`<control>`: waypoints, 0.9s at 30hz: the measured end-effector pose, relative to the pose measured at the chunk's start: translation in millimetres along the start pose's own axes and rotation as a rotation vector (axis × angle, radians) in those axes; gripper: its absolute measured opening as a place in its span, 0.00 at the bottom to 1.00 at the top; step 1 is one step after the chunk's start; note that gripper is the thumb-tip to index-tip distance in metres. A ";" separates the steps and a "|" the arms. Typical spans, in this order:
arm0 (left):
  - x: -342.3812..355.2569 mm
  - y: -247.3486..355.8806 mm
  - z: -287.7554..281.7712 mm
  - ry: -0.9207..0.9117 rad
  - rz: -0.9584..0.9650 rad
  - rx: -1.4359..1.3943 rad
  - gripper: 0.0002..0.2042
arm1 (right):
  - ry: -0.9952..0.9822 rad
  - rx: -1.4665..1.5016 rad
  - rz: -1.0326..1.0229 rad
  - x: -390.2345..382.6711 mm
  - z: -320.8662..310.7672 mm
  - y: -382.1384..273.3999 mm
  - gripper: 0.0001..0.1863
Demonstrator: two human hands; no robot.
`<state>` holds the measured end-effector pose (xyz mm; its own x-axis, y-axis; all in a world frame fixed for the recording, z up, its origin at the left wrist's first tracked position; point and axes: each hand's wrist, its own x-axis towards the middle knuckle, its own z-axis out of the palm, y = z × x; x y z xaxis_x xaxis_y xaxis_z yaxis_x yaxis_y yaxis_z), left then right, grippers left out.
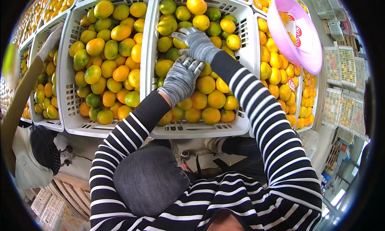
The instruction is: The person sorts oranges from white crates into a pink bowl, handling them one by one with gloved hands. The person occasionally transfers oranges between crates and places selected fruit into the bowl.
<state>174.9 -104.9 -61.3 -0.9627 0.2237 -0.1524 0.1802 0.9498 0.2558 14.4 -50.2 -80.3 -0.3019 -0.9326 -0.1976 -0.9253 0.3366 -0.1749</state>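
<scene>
Both my hands wear grey knit gloves and rest over a white plastic crate (pixel 202 130) of yellow, orange and green mandarins. My left hand (pixel 182 80) lies palm down on the fruit near the middle, its fingers stretched forward and slightly apart. Just beyond it is my right hand (pixel 196 45), fingers reaching left over the mandarins, thumb apart from them. The two hands nearly meet at the fingertips. A greenish mandarin (pixel 165 44) sits beside the right fingertips. Fruit directly under both palms is hidden.
Another mandarin crate (pixel 62 90) stands to the left, with more beyond. On the right, a pink basin (pixel 276 34) holding stickered sheets rests on crates of orange fruit. A co-worker's gloved hand (pixel 50 42) reaches in at far left. Stacked crates (pixel 341 66) stand far right.
</scene>
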 end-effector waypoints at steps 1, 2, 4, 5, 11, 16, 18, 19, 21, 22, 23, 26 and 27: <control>-0.3 -0.2 3.8 0.029 0.003 0.032 0.27 | -0.016 0.104 0.074 0.3 -6.2 0.6 0.39; -1.8 0.5 7.9 0.058 0.006 0.063 0.27 | -0.031 0.207 0.149 -0.5 -13.5 2.1 0.38; -2.8 0.1 13.9 0.103 0.017 0.083 0.27 | -0.058 0.356 0.365 -13.2 -15.4 5.6 0.36; -1.4 -0.2 15.0 0.123 0.021 0.068 0.26 | -0.034 0.467 0.383 -23.2 -10.6 9.7 0.34; -5.6 2.2 16.7 0.186 -0.024 0.019 0.25 | -0.080 -0.073 0.405 -33.2 1.1 10.1 0.19; 3.3 5.0 3.0 0.074 -0.089 -0.046 0.25 | 0.162 0.505 0.387 -46.1 43.1 19.8 0.17; 18.3 4.0 -10.9 0.037 -0.244 -0.112 0.30 | 0.093 0.648 0.417 -45.9 39.8 28.5 0.18; 27.5 2.2 -10.7 0.180 -0.191 -0.107 0.33 | 0.051 0.834 0.402 -43.2 63.8 50.3 0.18; 34.9 -15.3 9.6 0.356 -0.071 -0.039 0.36 | 0.137 0.429 0.226 -44.3 63.9 52.7 0.17; 34.5 -16.1 18.5 0.150 -0.167 -0.177 0.36 | 0.099 0.654 0.212 -46.1 44.4 56.1 0.18; 35.4 -14.2 17.0 0.134 -0.156 -0.155 0.35 | 0.033 0.937 0.421 -49.7 23.8 58.8 0.19; 35.8 -10.4 10.9 0.106 -0.137 -0.103 0.34 | 0.428 0.796 0.537 -37.0 10.6 88.5 0.25; 34.7 -11.0 9.8 0.090 -0.140 -0.102 0.35 | 0.552 0.563 0.502 -24.3 -3.8 88.3 0.27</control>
<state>141.5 -105.5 -78.8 -0.9919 0.0666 -0.1083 0.0267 0.9422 0.3341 -60.8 1.7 -87.3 -0.8361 -0.5421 0.0844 -0.4531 0.5955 -0.6634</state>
